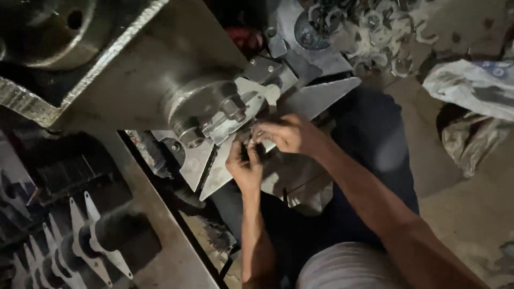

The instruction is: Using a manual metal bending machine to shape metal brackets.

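My left hand (pixel 244 167) and my right hand (pixel 286 134) meet just below a grey metal shaft hub (pixel 206 107) fitted with pointed flat metal blades (pixel 316 96). The fingers of both hands are pinched around a small dark part between them, at the edge of a blade; it is too small and dim to name. The hub sticks out from a heavy steel frame plate (pixel 144 59).
A heap of small metal cut-outs (pixel 375 29) lies on the floor at the top right. A crumpled sack (pixel 474 88) sits at the right. A second shaft with several pointed blades (pixel 85 241) lies at the lower left. My legs in dark trousers (pixel 369 144) are below.
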